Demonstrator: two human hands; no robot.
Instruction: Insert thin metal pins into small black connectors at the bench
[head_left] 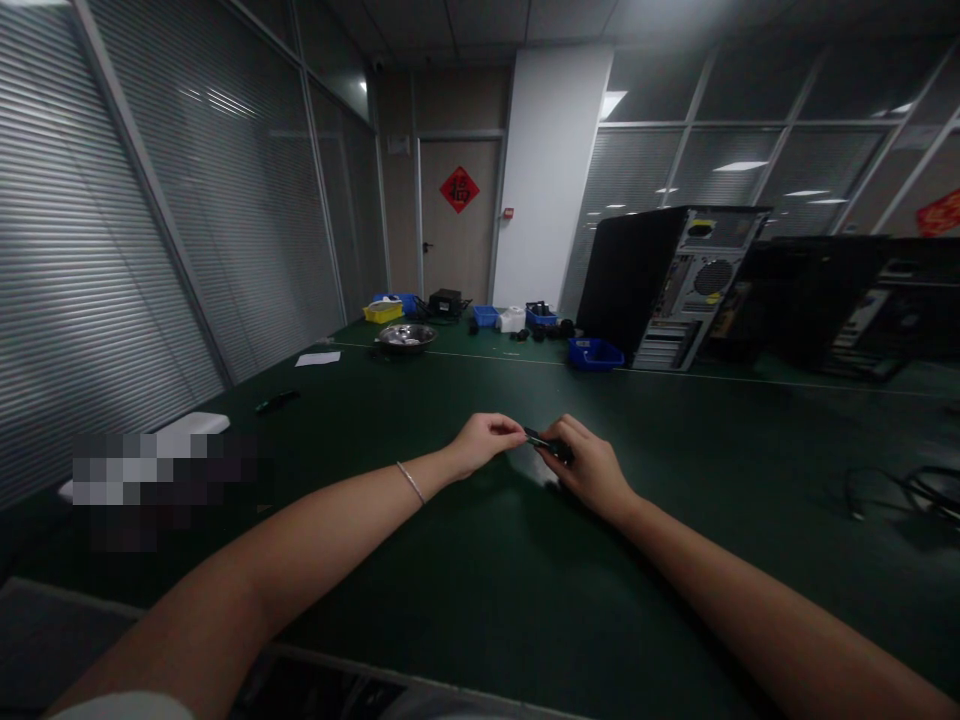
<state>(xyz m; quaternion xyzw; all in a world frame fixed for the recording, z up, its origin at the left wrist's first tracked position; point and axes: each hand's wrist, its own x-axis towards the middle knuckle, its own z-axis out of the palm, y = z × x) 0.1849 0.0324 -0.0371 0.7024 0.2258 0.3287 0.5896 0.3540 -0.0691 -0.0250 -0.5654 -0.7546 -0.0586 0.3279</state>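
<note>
Over the middle of the green table [450, 590], my right hand [592, 465] is closed around a small black object [556, 447] with a lighter strip along it. It is too small and dark to name. My left hand [486, 443], with a thin bracelet at the wrist, pinches at the left tip of that object with thumb and forefinger. The two hands nearly meet there, just above the tabletop. My right fingers hide part of the object.
A black computer tower [630, 280] stands at the back right beside a blue tray [595, 354]. A metal bowl [406, 338] and a yellow bin [383, 312] sit at the back left. Cables [926, 490] lie at the right, a dark tool-like item [277, 402] at the left.
</note>
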